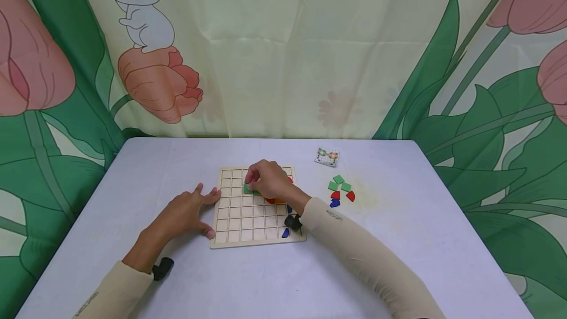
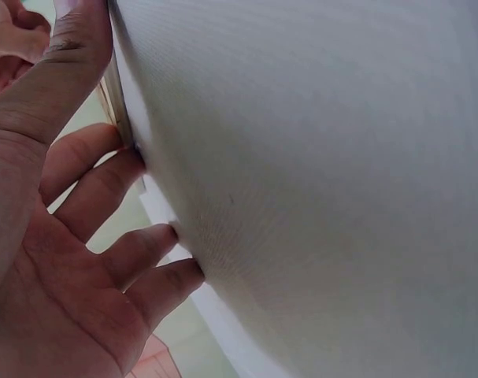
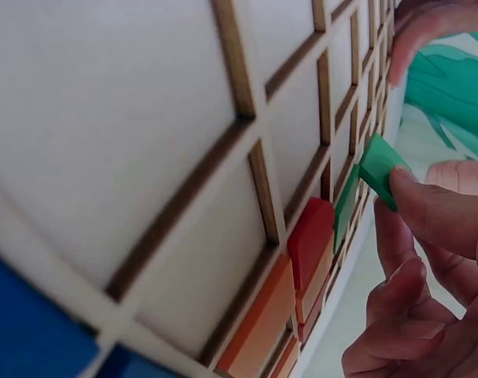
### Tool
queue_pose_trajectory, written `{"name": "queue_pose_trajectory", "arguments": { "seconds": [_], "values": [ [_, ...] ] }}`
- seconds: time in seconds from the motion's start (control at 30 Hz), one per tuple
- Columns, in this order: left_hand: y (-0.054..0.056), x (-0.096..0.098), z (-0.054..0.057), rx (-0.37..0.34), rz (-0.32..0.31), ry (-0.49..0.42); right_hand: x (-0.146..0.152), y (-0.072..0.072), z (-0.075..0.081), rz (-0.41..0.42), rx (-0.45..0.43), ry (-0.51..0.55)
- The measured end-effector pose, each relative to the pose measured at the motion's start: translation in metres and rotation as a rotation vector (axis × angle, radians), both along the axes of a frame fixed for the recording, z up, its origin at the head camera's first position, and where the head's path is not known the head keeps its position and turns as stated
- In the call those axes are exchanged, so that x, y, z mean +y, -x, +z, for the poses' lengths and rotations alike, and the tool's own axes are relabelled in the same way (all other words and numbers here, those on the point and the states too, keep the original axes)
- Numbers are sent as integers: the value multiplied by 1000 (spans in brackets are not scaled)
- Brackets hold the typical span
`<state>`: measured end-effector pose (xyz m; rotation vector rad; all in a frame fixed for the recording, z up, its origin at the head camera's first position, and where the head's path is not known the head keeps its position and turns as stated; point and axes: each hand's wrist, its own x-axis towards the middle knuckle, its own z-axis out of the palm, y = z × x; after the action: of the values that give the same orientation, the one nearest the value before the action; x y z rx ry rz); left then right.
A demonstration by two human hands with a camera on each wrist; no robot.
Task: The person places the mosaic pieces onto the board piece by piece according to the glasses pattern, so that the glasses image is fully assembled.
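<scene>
A wooden grid board (image 1: 235, 223) lies on the table, with colored tiles in some of its cells. My right hand (image 1: 271, 179) is over the board's upper middle. In the right wrist view its thumb and a finger pinch a green square tile (image 3: 378, 167), tilted beside another green tile (image 3: 346, 209) in the grid. Red (image 3: 310, 236) and orange (image 3: 261, 327) pieces sit close by in cells. My left hand (image 1: 186, 213) touches the board's left edge, thumb and fingers spread. The left wrist view shows its fingertips (image 2: 183, 276) resting on the cloth and against the edge.
Right of the board lie loose green tiles (image 1: 338, 179), red pieces (image 1: 350, 196) and blue pieces (image 1: 334, 203). Behind them is a small printed pattern card (image 1: 327, 156). A blue piece (image 1: 285, 233) sits in the board's lower right. White cloth (image 1: 376, 270) covers the table.
</scene>
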<state>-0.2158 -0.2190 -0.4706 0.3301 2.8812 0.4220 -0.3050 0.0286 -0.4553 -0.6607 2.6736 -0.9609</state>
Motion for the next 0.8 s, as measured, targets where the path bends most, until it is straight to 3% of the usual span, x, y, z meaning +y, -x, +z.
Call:
{"name": "queue_pose_trajectory", "arguments": {
  "seconds": [0.8],
  "values": [
    [0, 0, -1, 0, 6, 0, -6, 1, -3, 12, 86, -176]
  ]
}}
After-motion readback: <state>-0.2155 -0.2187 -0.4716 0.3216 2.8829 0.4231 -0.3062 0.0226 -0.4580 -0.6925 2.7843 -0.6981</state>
